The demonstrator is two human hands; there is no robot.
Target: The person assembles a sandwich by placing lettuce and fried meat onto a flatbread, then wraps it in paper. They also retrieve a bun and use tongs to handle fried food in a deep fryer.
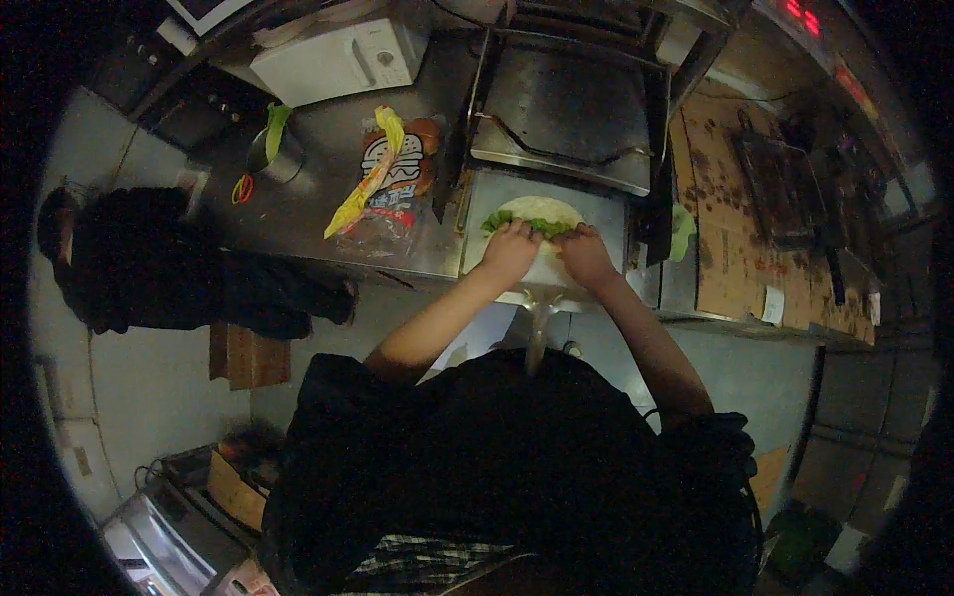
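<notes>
A pale round flatbread (533,206) lies on a light board (484,195) in front of a metal press. Green lettuce leaves (550,226) run across it, under and between my fingers. My left hand (513,252) holds the near edge of the flatbread and the leaves on the left side. On the right side, my right hand (586,255) grips the same near edge with curled fingers. The fingertips and the filling beneath them are partly hidden.
Left of the board lie a bag of buns (421,149), a yellow wrapper (380,175) and a metal container (279,156) with a leaf. A metal press (559,104) stands behind, cardboard (730,246) at right. A person in dark clothes (156,261) is at far left.
</notes>
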